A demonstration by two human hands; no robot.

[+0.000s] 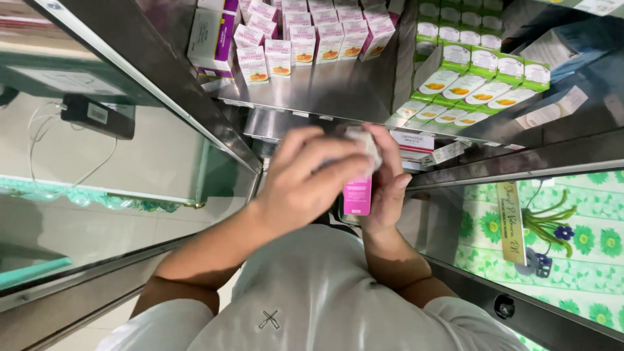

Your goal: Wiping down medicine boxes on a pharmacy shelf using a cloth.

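Both my hands meet in front of my chest around a small pink and white box. My left hand covers the box from the left, fingers curled over its top. My right hand holds it from the right side, thumb and fingers pressed against it. The upper end of the box is blurred and partly hidden under my fingers. Just beyond my hands is a steel shelf with rows of pink and white boxes.
Green and white boxes fill the shelf to the right. A glass counter with a black device and cable lies left. A floral green surface with a small sign lies right. More boxes sit on a lower shelf.
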